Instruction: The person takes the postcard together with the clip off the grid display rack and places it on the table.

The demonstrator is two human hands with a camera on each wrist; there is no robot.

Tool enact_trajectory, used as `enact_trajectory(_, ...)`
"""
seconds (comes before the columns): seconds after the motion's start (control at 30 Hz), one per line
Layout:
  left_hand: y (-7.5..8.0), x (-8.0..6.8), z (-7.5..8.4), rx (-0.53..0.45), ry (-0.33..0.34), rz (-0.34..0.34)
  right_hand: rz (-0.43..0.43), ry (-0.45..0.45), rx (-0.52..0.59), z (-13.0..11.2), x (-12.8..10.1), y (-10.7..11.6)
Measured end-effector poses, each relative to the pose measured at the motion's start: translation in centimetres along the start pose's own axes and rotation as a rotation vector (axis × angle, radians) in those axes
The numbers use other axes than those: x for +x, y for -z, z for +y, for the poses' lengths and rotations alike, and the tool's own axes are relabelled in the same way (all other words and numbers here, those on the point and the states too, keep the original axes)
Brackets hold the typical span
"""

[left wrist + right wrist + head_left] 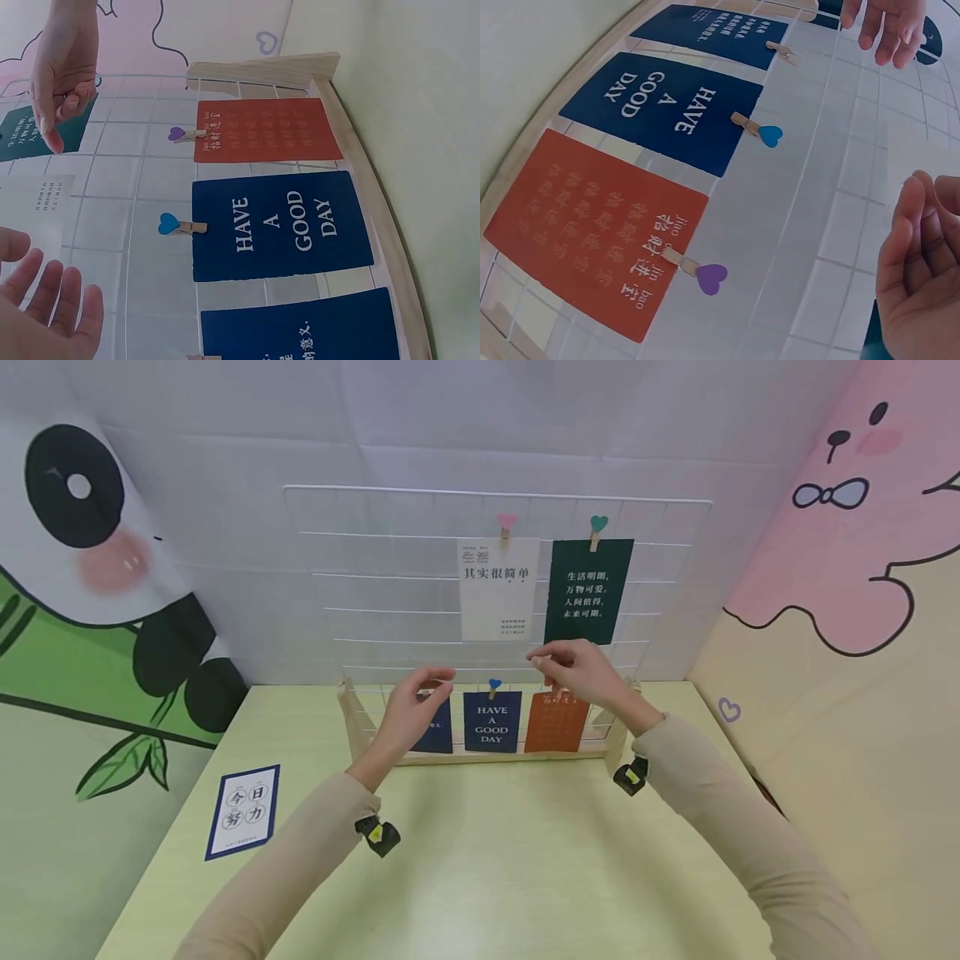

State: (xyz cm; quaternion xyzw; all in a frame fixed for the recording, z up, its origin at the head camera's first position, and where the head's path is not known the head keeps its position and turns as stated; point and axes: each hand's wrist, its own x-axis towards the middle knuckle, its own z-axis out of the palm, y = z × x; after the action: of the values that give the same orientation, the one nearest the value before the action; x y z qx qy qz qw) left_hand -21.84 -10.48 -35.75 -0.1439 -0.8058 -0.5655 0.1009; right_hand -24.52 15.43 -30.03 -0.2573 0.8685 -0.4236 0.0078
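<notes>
My left hand (407,708) hovers before the lower left of a white wire grid (390,578), its fingers loosely bent and nothing in them. Level with it, my right hand (581,672) is held below the green card (589,589), fingers loosely curled with nothing visible between them. Between and beneath the hands hang a navy "HAVE A GOOD DAY" card (492,727) on a blue heart clip (169,223) and an orange card (555,727) on a purple heart clip (711,279). Another navy card (438,731) is partly hidden by my left hand.
A white card (498,593) hangs from a pink heart clip (507,522), beside the green card's teal clip (598,524). The grid stands in a wooden base (495,760). A blue-bordered card (243,812) lies on the table at left. Cartoon-printed walls enclose the table.
</notes>
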Motion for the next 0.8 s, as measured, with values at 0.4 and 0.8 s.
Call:
enact_trajectory(0.4,0.2,0.7,2.9,-0.071,-0.016,0.042,0.052,0.059,-0.022,-2.8,1.1,1.1)
enact_trajectory(0.8,0.3,2.0,3.5,-0.146,0.009,0.053,0.128,0.140,-0.052,-2.7,3.1,1.6)
